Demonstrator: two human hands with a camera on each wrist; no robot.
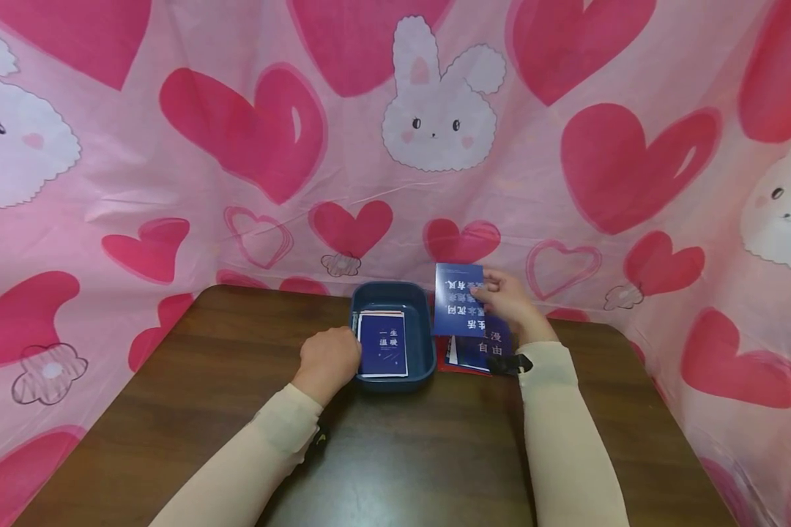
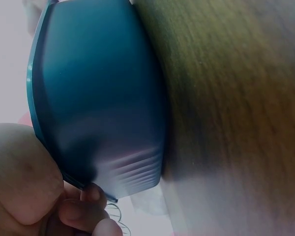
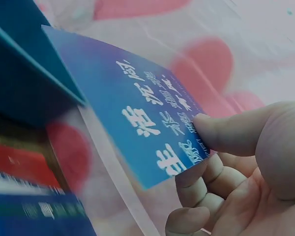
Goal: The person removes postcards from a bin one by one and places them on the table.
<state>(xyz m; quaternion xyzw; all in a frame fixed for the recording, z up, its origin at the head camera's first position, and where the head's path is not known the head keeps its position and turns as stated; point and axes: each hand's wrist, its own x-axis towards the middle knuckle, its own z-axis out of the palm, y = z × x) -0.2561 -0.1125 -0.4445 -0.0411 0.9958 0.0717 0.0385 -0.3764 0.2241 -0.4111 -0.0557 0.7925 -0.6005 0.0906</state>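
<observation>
Between thumb and fingers, my right hand (image 1: 510,296) pinches a blue card (image 1: 458,300) with white Chinese characters. In the right wrist view the card (image 3: 132,108) tilts beside the bin's wall, the thumb on its printed face. My left hand (image 1: 329,359) grips the left rim of a dark blue plastic bin (image 1: 423,351). The left wrist view shows the thumb over the rim of the bin (image 2: 98,88) and fingers curled at its corner. Inside the bin lies a stack of cards (image 1: 384,359), a blue one on top.
Right of the bin lies a pile of blue, white and red cards (image 1: 471,355), partly hidden by the held card and right wrist. The brown wooden table (image 1: 422,454) meets a pink curtain (image 1: 362,176) with hearts and rabbits at its back and sides.
</observation>
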